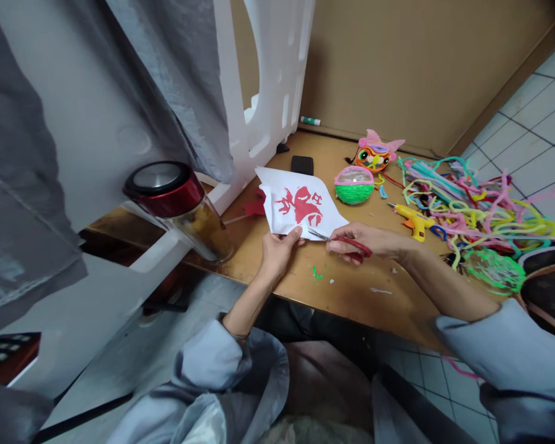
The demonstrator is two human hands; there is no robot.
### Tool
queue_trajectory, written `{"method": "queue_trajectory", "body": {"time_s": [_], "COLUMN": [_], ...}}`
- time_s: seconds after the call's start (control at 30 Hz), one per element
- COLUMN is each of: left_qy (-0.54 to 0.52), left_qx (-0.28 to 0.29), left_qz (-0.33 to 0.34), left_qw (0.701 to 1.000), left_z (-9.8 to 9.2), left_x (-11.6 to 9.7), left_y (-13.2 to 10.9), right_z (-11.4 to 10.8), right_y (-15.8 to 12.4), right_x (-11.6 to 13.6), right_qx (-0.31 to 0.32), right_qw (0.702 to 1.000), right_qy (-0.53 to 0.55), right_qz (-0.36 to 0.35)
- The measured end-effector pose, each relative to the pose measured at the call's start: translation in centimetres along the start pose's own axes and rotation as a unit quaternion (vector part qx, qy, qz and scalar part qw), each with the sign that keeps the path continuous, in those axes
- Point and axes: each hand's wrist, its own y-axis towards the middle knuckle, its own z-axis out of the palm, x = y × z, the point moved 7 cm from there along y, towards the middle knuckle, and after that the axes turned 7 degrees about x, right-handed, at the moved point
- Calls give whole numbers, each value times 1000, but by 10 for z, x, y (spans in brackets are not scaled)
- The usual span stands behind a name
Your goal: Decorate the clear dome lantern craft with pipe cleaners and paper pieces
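Observation:
A white sheet of paper (283, 192) with a red cut-paper pattern (305, 205) showing on it is held up over the wooden table. My left hand (281, 246) pinches the sheet's lower left edge between thumb and fingers. In my right hand (351, 237) is a pair of scissors with red handles (363, 248). Their blades point left and lie over the lower edge of the sheet; how far apart they are is hard to see. A piece of red paper (254, 206) pokes out behind the sheet on the left.
A red-capped glass bottle (189, 209) stands left. Behind the sheet lies a black box-shaped object (302, 164). To the right are a green-and-pink ball (354, 185), a pipe-cleaner owl (377, 153), a yellow glue gun (414, 221) and heaped pipe cleaners (474, 200). Scraps (317, 272) lie near the table's front edge.

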Motion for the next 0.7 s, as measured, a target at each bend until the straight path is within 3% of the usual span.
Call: {"method": "queue_trajectory", "body": {"time_s": [0.27, 0.7], "left_qy": [20, -33], "left_qx": [27, 43], "left_qz": [-6, -21], "left_qw": [999, 998], "left_z": [0, 1], "left_x": [2, 1], "left_y": [0, 1], "right_z": [-8, -9], "right_y": [7, 17], "right_x": [2, 3], "right_qx": [-1, -18], "right_qw": [1000, 999], "right_qy": [3, 23], "right_qz": [22, -38]}}
